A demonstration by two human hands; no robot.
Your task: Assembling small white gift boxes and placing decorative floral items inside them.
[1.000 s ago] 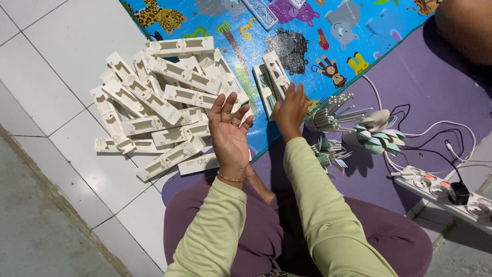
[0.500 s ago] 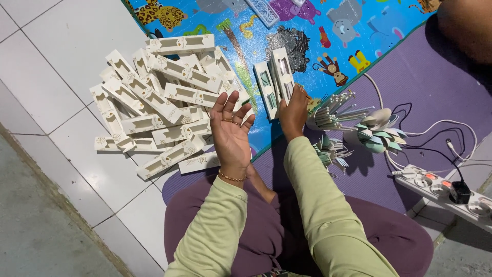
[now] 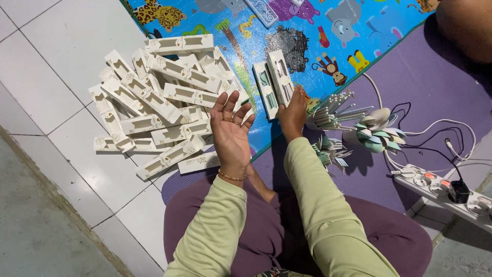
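Both arms are reaching forward from the lap in pale green sleeves, bent at the elbows. The left hand [image 3: 230, 134] is hovering raised with its palm turned up and facing the camera, fingers spread and slightly curled, holding nothing; a thin bracelet is circling its wrist and a ring is showing on one finger. The right hand [image 3: 292, 114] is stretching farther out, back toward the camera, fingers pointing away and curling downward, so its grip cannot be made out.
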